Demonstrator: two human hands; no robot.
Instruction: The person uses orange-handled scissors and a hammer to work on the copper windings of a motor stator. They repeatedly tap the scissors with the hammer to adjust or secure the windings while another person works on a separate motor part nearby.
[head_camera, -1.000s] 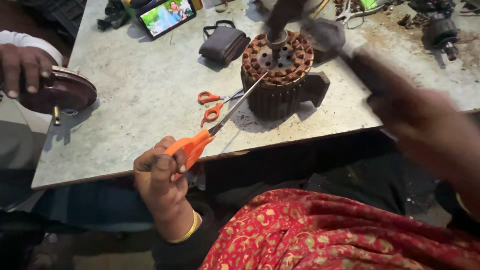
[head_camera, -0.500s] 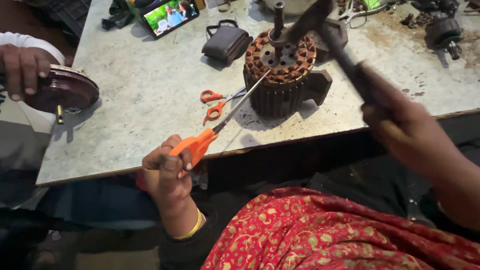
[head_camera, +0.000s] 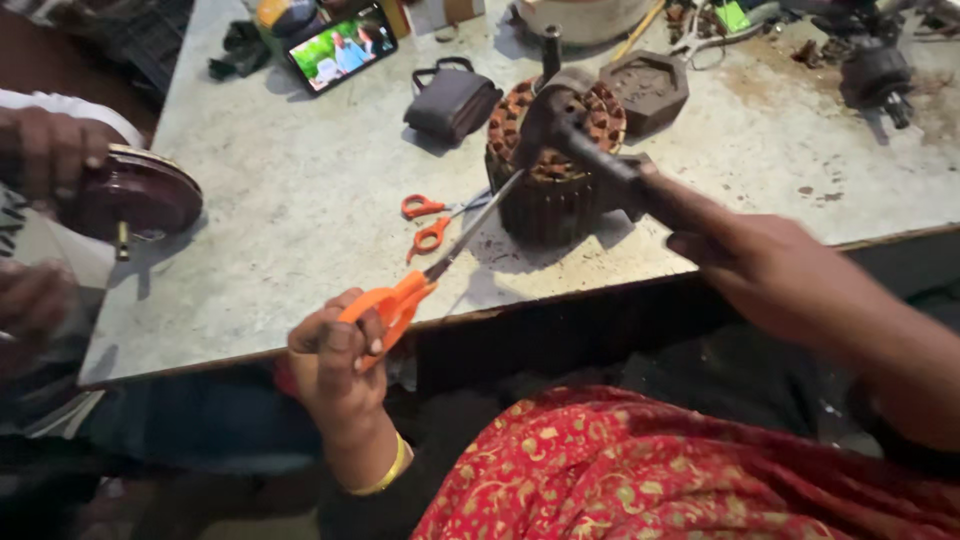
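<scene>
On the grey worktable the copper-wound stator stands near the edge, where my left hand clenches orange-handled scissors, tips wedged into it like a chisel, and my right hand grips a hammer over them.

The hammer in the right hand is smeared by motion and covers part of the wound stator, the scissors' tips vanish against that stator, and a co-worker's hands run off the left edge.
</scene>
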